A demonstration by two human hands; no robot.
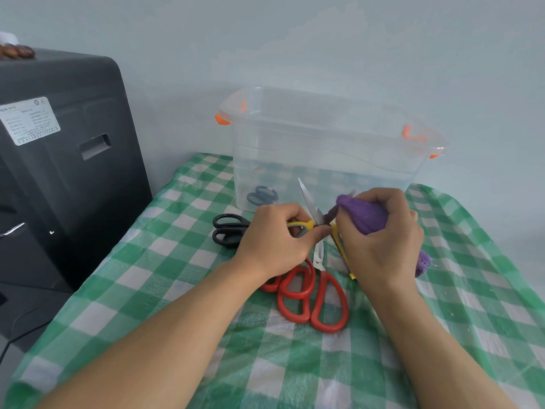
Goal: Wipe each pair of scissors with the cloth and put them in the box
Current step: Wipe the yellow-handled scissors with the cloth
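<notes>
Scissors with yellow handles (306,215) sit mid-frame above the checked worktop (147,290), blades splayed. My left hand (274,240) curls tight round one handle; my right hand (380,231), at three o'clock of it, clutches the purple cloth (364,215) over the other blade. The bare blade's long axis runs to eleven o'clock, tip toward the box (324,149). I judge a slip could nick a finger.

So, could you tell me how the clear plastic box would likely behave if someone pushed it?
The clear box looks thin-walled and holds only one pair of grey-handled scissors, so it is probably light. It would likely slide rather than tip, given its broad base, though the checked tablecloth might bunch under it.
</notes>
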